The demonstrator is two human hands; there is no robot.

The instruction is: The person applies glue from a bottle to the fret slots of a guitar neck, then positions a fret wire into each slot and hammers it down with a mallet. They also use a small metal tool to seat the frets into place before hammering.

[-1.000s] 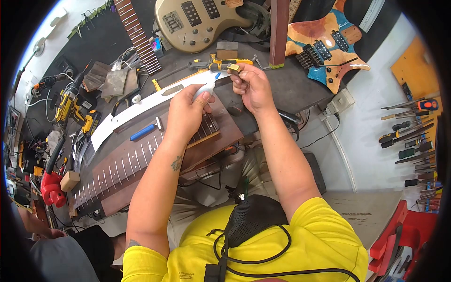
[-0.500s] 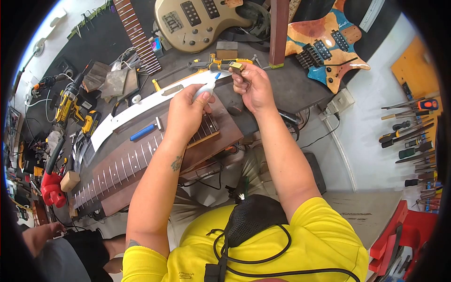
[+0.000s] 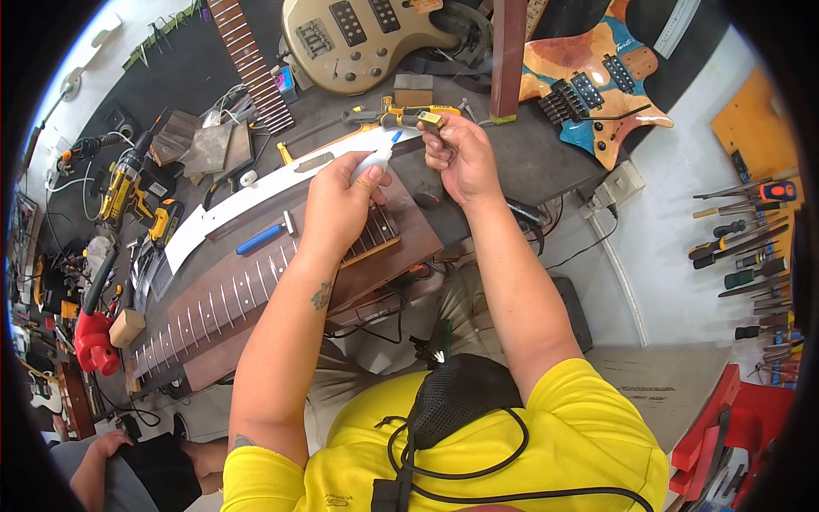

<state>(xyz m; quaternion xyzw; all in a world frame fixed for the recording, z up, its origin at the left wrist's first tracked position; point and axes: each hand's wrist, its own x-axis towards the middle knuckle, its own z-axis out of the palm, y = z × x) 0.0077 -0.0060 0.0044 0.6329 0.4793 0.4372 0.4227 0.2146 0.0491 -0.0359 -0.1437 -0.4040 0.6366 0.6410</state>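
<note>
My left hand point(image 3: 345, 192) is wrapped round a small white bottle point(image 3: 375, 160) with a blue tip that points up toward my other hand. Between the thumb and fingers of my right hand point(image 3: 461, 154) is a small yellowish block point(image 3: 430, 120), just right of the bottle's tip and apart from it. Below my left hand a fretted dark neck point(image 3: 230, 299) lies on a brown board point(image 3: 418, 235). A blue-handled tool point(image 3: 260, 240) rests on the neck. Beyond it lies a long white strip point(image 3: 247, 202).
A gold guitar body point(image 3: 363, 38) and a colourful guitar point(image 3: 589, 85) are at the back. A yellow drill point(image 3: 124, 188) and a red tool point(image 3: 95, 341) stand left. Hand tools point(image 3: 751, 256) hang right. Another person's arm point(image 3: 94, 469) shows bottom left.
The other person at the bottom left has shifted, with the arm now lower. My two hands, the bottle and the small block look almost unmoved.
</note>
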